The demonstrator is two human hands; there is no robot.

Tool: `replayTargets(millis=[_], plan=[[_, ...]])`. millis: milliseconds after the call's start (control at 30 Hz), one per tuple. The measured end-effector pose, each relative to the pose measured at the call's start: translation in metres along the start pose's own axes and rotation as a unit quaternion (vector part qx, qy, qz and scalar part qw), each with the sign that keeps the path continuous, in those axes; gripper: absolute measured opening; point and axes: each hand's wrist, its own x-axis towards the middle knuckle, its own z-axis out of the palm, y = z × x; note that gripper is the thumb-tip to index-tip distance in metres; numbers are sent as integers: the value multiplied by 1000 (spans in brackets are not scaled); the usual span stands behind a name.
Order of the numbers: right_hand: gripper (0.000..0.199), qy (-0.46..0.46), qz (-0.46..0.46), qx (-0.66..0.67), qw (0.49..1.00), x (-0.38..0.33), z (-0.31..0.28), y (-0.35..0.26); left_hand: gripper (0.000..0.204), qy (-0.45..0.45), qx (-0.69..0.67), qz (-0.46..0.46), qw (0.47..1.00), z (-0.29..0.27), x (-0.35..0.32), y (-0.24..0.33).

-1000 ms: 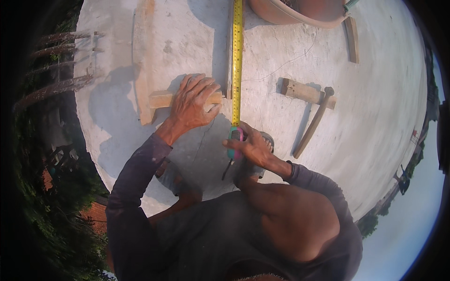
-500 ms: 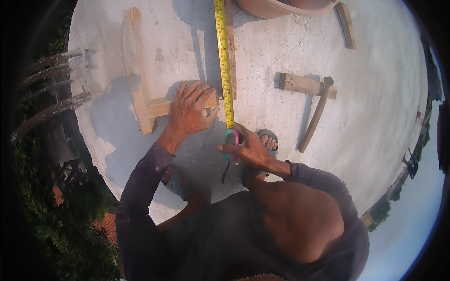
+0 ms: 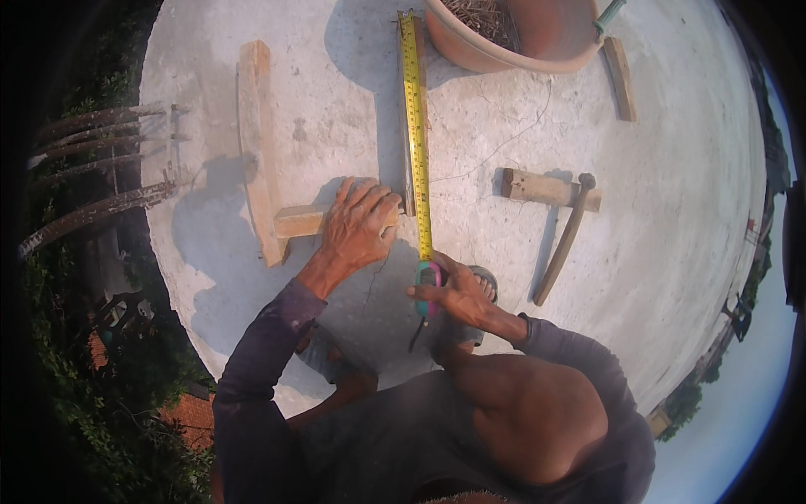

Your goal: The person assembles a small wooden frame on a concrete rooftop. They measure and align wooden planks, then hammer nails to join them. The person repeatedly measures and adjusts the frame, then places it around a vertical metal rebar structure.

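Note:
My right hand [image 3: 460,294] is closed around a teal-and-pink tape measure [image 3: 426,286]. Its yellow blade [image 3: 413,109] runs straight away from me, lying along a narrow wooden strip [image 3: 409,189] to that strip's far end. The blade covers part of the strip. My left hand [image 3: 359,225] lies over a short wooden block [image 3: 300,221], fingers bent across it near its right end, beside the strip's near end. The block's left end meets a longer wooden piece [image 3: 256,126], forming a sideways T.
A terracotta-coloured tub [image 3: 483,55] with dry sticks stands at the far middle. To the right, a hammer [image 3: 561,248] rests beside another wood block [image 3: 525,185], with a wood piece [image 3: 620,80] farther off. Rusty rebar [image 3: 101,210] juts past the slab's left edge.
The view has shifted, bringing the blade's far end and more of the tub into sight. My left hand has slid rightward along the block. The strip now lies more under the blade.

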Motion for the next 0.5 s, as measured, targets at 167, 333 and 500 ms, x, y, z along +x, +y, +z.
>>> replayTargets(millis=[167, 333, 500], plan=[[82, 7, 1, 15, 1000, 2, 5, 0, 43, 1, -7, 1, 1000, -2, 2, 0], [79, 1, -2, 11, 1000, 3, 6, 0, 40, 27, 18, 20, 999, -3, 3, 0], [79, 19, 12, -1, 1000, 4, 7, 1, 41, -6, -1, -8, 1000, 0, 0, -3]])
